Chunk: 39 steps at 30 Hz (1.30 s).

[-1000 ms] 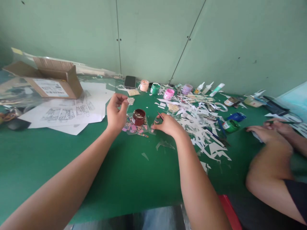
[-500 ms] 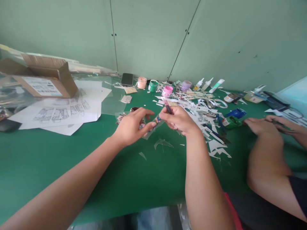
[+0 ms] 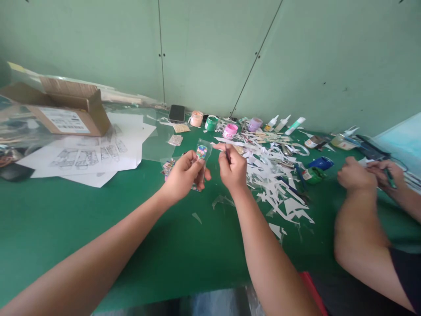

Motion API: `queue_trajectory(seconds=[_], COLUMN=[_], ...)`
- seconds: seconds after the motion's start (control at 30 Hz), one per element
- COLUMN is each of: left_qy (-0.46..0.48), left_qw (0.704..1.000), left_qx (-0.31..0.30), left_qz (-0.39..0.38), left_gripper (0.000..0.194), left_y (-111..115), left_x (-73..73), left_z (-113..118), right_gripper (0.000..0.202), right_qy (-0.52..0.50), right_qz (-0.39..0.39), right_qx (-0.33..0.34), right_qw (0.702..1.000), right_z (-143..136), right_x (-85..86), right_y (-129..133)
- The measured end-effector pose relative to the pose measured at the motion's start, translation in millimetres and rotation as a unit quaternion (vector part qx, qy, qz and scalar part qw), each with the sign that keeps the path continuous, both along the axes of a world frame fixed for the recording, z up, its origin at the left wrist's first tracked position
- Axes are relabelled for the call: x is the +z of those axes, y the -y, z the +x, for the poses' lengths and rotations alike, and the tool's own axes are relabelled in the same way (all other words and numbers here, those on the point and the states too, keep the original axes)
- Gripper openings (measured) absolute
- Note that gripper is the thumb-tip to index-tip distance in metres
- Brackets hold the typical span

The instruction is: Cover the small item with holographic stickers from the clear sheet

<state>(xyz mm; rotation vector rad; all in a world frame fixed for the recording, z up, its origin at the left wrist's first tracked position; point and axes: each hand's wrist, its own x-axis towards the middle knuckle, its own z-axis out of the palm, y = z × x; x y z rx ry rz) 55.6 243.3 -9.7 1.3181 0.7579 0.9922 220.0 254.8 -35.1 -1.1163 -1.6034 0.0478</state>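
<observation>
My left hand (image 3: 184,175) is closed around a small clear bag (image 3: 201,151) with bright multicoloured pieces inside, its top end pointing up past the thumb. Just right of it, apart from the bag, my right hand (image 3: 233,164) has its fingers curled, the index finger reaching toward the bag. A dark, thin item shows between its fingers, too small to name. Another clear packet of coloured pieces (image 3: 168,167) lies on the green table (image 3: 158,259), partly behind my left hand.
White paper scraps (image 3: 276,188) spread to the right, below paint jars (image 3: 230,131) and glue bottles. At left stand a cardboard box (image 3: 70,116) and printed sheets (image 3: 128,162). Another person's hands (image 3: 357,175) work at far right.
The bag now stands up from my left hand, its coloured end in sight. My right hand has drawn its fingers in, and the pinkish-dark tool seen above it no longer shows clearly.
</observation>
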Motion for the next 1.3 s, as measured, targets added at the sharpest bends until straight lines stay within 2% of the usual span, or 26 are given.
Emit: queue_trajectory(seconds=[0.17, 0.23, 0.3, 0.37, 0.43, 0.47, 0.53, 0.63, 0.7, 0.83, 0.9, 0.97, 1.07, 1.13, 1.3], left_qy=[0.084, 0.090, 0.119, 0.197, 0.294, 0.330, 0.358, 0.318, 0.279, 0.222, 0.175, 0.115, 0.067, 0.064, 0.101], left_qw=[0.995, 0.994, 0.988, 0.963, 0.921, 0.905, 0.899, 0.925, 0.942, 0.957, 0.963, 0.975, 0.983, 0.986, 0.988], left_qx=[-0.012, -0.018, -0.035, -0.071, -0.094, -0.091, -0.054, 0.015, 0.039, 0.011, -0.003, 0.004, -0.023, -0.031, -0.005], left_qz=[-0.057, -0.062, -0.094, -0.169, -0.236, -0.252, -0.247, -0.208, -0.181, -0.186, -0.204, -0.188, -0.167, -0.152, -0.117], left_gripper=[0.018, 0.018, 0.017, 0.018, 0.018, 0.018, 0.019, 0.023, 0.026, 0.022, 0.017, 0.012, 0.010, 0.007, 0.015], left_y=[-0.3, 1.5, 4.1, 6.6, 8.1, 8.3, 7.3, 3.7, 1.2, 0.4, 3.0, 6.8, 11.4, 12.1, 8.5], left_x=[0.6, 2.1, 4.9, 8.0, 10.0, 10.2, 9.3, 7.8, 8.3, 10.0, 7.6, 2.6, -6.3, -10.6, -12.9], left_z=[-0.3, 0.0, -0.4, -2.3, -5.8, -7.8, -11.9, -16.1, -16.9, -11.1, -4.7, 2.1, 9.2, 10.8, 9.0], right_gripper=[0.021, 0.017, 0.022, 0.035, 0.042, 0.043, 0.043, 0.039, 0.032, 0.030, 0.030, 0.026, 0.019, 0.018, 0.040], right_qy=[0.052, 0.054, 0.046, 0.021, -0.011, -0.023, -0.032, -0.029, -0.031, -0.050, -0.046, -0.028, 0.023, 0.059, 0.110], right_qz=[0.046, 0.032, 0.006, -0.011, -0.019, -0.022, -0.033, -0.055, -0.069, -0.073, -0.064, -0.060, -0.070, -0.081, -0.101], right_qx=[-0.017, -0.028, -0.040, -0.058, -0.068, -0.069, -0.062, -0.039, -0.011, 0.028, 0.018, 0.001, -0.011, -0.023, -0.087], right_qw=[0.997, 0.998, 0.998, 0.998, 0.997, 0.997, 0.997, 0.997, 0.997, 0.996, 0.997, 0.998, 0.997, 0.995, 0.985], right_z=[-5.5, -7.0, -8.5, -10.5, -12.6, -13.4, -14.6, -15.5, -16.3, -17.4, -16.6, -14.7, -11.5, -10.0, -9.2], right_x=[-3.1, -3.3, -3.3, -3.5, -4.3, -4.9, -6.1, -7.2, -7.3, -7.5, -7.6, -7.1, -5.5, -4.3, -4.1], right_y=[2.0, 2.3, 2.2, 1.7, 0.9, 0.6, 0.5, 1.6, 2.2, 1.9, 2.1, 3.2, 5.2, 5.5, 2.9])
